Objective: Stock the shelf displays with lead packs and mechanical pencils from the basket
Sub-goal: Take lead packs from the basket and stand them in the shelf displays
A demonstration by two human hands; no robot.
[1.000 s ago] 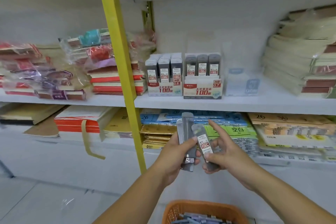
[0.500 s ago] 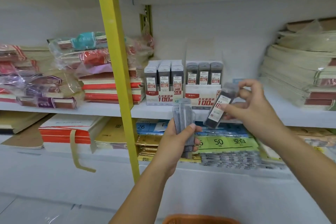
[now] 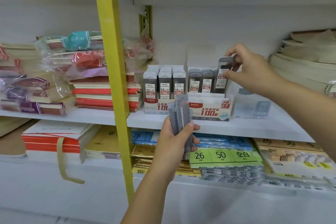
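My right hand (image 3: 249, 68) pinches one lead pack (image 3: 224, 72) between thumb and fingers (image 3: 230, 53). The pack is upright and partly lowered into the right-hand column of the 0.7 display box (image 3: 209, 109), not yet seated. My left hand (image 3: 174, 143) grips a bundle of further packs (image 3: 181, 114), fingers curled round it, in front of the shelf (image 3: 236, 127).

Status, as judged: the 0.5 display box (image 3: 156, 109) appears full; the 0.7 box has room left. The basket and any mechanical pencils are out of view.

The shelf is white. A yellow upright (image 3: 112, 60) crosses it, with stacked notebooks (image 3: 101, 94) to the left.

Head-worn camera faces the shelf (image 3: 254, 127) closely, angled slightly downward.
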